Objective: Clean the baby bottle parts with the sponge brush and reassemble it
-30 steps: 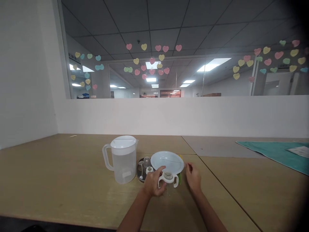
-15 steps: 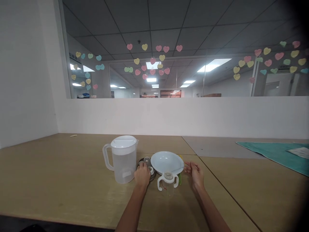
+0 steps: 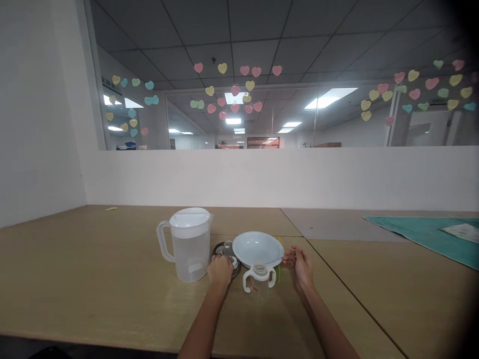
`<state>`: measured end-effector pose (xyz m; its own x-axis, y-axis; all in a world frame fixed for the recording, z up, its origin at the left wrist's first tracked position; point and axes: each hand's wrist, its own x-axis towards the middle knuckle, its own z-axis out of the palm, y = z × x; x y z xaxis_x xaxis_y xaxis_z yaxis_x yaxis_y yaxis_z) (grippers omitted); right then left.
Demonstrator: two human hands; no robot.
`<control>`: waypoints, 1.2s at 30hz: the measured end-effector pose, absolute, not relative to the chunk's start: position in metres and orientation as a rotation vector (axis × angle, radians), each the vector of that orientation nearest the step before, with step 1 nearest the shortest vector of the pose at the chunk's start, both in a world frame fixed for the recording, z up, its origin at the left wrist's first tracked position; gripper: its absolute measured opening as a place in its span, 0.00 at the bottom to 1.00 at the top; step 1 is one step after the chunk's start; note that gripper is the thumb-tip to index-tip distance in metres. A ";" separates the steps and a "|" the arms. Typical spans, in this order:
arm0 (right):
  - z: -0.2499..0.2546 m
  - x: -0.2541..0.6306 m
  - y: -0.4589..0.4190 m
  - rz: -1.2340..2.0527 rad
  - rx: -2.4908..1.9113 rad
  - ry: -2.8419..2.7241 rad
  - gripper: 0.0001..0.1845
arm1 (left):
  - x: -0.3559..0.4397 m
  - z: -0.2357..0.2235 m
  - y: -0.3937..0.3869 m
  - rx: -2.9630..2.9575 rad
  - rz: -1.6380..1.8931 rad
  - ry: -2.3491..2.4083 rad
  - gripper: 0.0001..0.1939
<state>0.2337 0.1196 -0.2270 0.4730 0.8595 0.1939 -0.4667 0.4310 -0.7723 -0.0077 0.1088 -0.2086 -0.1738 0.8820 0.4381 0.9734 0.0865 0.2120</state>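
My left hand [image 3: 220, 270] is closed, fingers curled down over a dark round dish [image 3: 237, 271]; what they grip is hidden. A clear dome-shaped cap [image 3: 228, 247] and a white ring-like part [image 3: 234, 262] sit in that dish. At the right rim of a pale bowl [image 3: 258, 244], my right hand [image 3: 302, 267] has its fingers drawn together on a thin, stick-like utensil [image 3: 277, 260] that slants into the bowl. Between my hands, in front of the bowl, stands a clear baby bottle [image 3: 260, 285] without a lid, its white two-handled holder [image 3: 247, 280] around the neck.
A translucent lidded pitcher [image 3: 190, 249] stands left of the dish, its handle toward the left. Something green [image 3: 278, 274] shows beside the bowl's lower right. Farther right lies a teal cloth [image 3: 419, 232] with a pale sheet [image 3: 464, 232] on it. A white wall [image 3: 239, 177] rises behind the table.
The whole view has shifted slightly. Both hands stay at about the same places, left at the dish and right at the bowl's rim, with the right fingers drawn a little closer together.
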 end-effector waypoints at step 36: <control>-0.225 0.258 0.124 0.981 -0.539 -0.507 0.11 | 0.019 -0.219 0.121 -2.327 -1.631 -1.380 0.13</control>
<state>0.2577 0.1244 -0.2251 0.4632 0.8724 0.1561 -0.6315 0.4485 -0.6325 0.0193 0.1208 -0.2186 0.0852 0.6528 0.7527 0.6343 -0.6182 0.4643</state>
